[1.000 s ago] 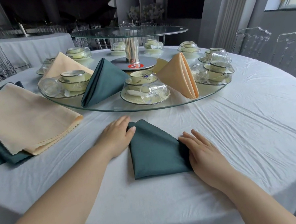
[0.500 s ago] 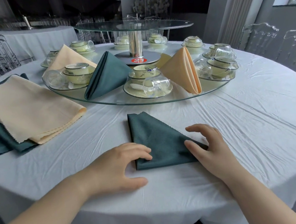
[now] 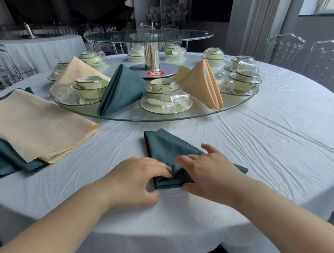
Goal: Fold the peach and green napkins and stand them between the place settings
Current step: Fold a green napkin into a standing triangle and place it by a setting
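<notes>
A dark green cloth napkin folded into a flat triangle (image 3: 165, 147) lies on the white tablecloth (image 3: 276, 146) near the table's front edge. Its far corner points toward the round glass turntable (image 3: 161, 117), and its long point trails off to the right, past the right hand. Both hands sit close together on its near part. The left hand (image 3: 134, 180) has its fingers curled over the near left corner with the thumb at the edge beneath, pinching the cloth. The right hand (image 3: 207, 173) lies across the near edge, fingers spread over the top and the thumb tucked in at the fold, so it grips the cloth too. The fabric bunches up slightly between the two hands.

On the turntable an upright folded green napkin (image 3: 121, 90) and an upright folded peach napkin (image 3: 205, 86) stand on either side of a pale yellow cup-and-plate setting (image 3: 165, 98). A second upright peach napkin (image 3: 75, 72) stands further back on the left. At the left of the table, a stack of flat peach napkins (image 3: 29, 123) rests on flat green napkins (image 3: 2, 162)
</notes>
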The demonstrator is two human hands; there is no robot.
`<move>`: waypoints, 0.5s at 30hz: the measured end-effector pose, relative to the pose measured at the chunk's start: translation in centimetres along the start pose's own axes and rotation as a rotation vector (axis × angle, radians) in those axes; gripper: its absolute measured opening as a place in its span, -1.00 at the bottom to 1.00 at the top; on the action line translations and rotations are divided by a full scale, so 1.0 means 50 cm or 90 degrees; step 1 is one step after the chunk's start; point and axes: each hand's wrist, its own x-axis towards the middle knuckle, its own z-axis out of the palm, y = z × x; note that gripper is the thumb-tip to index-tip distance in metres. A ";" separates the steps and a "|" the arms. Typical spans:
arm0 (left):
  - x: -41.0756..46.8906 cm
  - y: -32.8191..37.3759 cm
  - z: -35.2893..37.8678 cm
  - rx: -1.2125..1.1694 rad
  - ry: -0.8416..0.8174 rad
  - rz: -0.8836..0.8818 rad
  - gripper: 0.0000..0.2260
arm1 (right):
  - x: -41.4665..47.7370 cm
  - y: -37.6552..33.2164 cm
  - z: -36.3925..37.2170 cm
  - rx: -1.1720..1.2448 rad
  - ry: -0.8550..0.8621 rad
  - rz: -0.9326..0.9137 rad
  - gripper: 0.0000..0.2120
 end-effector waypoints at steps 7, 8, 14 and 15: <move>-0.011 -0.008 0.029 0.002 0.054 0.006 -0.62 | 0.027 -0.011 0.008 -0.138 0.045 -0.054 -0.78; -0.009 -0.010 0.030 0.008 0.070 0.005 -0.64 | 0.031 -0.011 0.010 -0.143 0.070 -0.056 -0.78; 0.013 0.002 0.035 0.072 0.238 -0.006 -0.72 | 0.017 0.024 -0.028 0.038 0.064 0.039 -0.73; 0.017 0.005 0.034 0.055 0.272 -0.008 -0.73 | 0.012 0.033 -0.038 0.075 0.080 0.047 -0.72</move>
